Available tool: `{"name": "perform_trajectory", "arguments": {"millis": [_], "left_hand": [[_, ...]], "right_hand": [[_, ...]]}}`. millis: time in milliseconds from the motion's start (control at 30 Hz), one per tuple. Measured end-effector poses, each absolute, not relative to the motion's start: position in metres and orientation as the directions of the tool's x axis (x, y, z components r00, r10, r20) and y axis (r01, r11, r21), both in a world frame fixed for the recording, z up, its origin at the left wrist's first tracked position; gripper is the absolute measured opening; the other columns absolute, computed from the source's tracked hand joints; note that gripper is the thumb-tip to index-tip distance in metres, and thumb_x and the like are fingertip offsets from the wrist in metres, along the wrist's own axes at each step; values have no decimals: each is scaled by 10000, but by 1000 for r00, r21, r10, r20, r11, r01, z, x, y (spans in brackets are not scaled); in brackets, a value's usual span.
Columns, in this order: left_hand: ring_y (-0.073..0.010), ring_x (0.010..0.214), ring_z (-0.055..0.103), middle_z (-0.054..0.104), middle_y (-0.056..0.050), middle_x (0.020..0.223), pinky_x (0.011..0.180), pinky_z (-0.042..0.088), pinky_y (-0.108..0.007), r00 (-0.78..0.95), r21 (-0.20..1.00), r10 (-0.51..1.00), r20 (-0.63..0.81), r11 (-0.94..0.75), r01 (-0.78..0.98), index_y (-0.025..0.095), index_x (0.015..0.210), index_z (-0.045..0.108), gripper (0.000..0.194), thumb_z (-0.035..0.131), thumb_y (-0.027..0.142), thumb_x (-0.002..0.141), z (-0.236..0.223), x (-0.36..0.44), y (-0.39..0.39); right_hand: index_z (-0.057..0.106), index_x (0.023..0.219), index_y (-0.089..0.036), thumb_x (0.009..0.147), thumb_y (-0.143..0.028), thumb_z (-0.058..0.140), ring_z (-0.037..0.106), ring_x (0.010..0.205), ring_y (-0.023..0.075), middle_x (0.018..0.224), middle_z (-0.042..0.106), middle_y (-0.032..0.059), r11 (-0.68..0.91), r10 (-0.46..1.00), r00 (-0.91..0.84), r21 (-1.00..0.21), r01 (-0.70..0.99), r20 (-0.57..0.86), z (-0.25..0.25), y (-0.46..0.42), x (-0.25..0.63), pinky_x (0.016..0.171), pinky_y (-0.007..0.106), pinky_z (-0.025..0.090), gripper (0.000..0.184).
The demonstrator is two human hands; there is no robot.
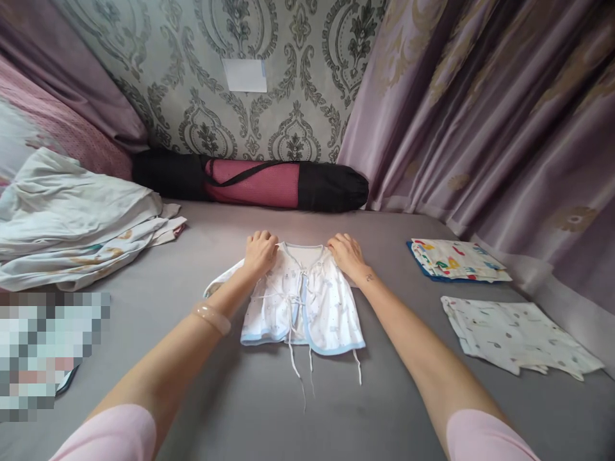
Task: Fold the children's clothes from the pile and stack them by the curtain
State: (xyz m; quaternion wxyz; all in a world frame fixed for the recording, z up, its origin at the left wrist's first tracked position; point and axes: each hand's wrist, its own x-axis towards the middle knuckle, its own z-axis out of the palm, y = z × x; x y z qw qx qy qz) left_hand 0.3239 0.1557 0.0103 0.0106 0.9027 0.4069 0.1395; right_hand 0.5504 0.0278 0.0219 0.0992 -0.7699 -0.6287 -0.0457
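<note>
A small white baby shirt (pixel 331 310) with blue trim and thin tie strings lies spread on the grey sheet (pixel 384 397), its hem toward me. My left hand (pixel 261 251) has its fingers curled on the shirt's left shoulder. On the opposite shoulder, my right hand (pixel 346 255) is closed on the cloth in the same way. The fingertips of both hands are partly hidden. One sleeve sticks out to the left beneath my left forearm; the other is mostly covered by my right hand and wrist.
Folded clothes with colourful prints (pixel 461 261) and a folded white patterned garment (pixel 519 333) lie at right. A pile of pale clothes (pixel 72 211) sits at left, above a blurred-out patch. A black and pink rolled bag (pixel 259 182) lies along the wall; purple curtains (pixel 432 115) hang right.
</note>
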Motion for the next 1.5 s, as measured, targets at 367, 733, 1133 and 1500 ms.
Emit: {"name": "perform_trajectory", "arguments": {"millis": [367, 733, 1133, 1500], "left_hand": [[-275, 1337, 421, 492, -183, 1403, 1128, 316, -420, 802, 204, 572, 174, -818, 539, 103, 1293, 505, 413, 350, 292, 959, -18, 326, 149], [-256, 1178, 577, 616, -148, 1238, 1033, 422, -362, 839, 350, 524, 146, -821, 452, 146, 1207, 568, 342, 424, 233, 909, 2, 357, 120], [-222, 1019, 620, 653, -126, 1044, 943, 482, -353, 821, 357, 530, 211, -824, 440, 153, 1013, 625, 278, 380, 117, 886, -9, 437, 86], [-229, 1281, 476, 547, -158, 1337, 1114, 362, -372, 761, 356, 575, 301, -808, 470, 133, 1206, 561, 339, 346, 170, 946, -28, 439, 74]], "right_hand": [[648, 1224, -199, 906, -60, 416, 530, 1172, 197, 1292, 609, 78, -52, 991, 89, -326, 944, 99, 6, 37, 547, 995, 285, 392, 418], [684, 800, -130, 858, -288, 615, 651, 609, 163, 757, 711, 89, -604, 709, 668, -683, 409, -227, 40, -59, 616, 569, 281, 535, 182], [602, 510, -177, 639, -214, 701, 547, 479, 142, 420, 530, 3, -665, 742, 573, -490, 564, -348, 35, -79, 605, 486, 233, 407, 167], [580, 744, -190, 705, -283, 554, 525, 564, 126, 573, 542, -47, -526, 715, 668, -788, 321, -206, 27, -75, 609, 470, 204, 343, 105]]}}
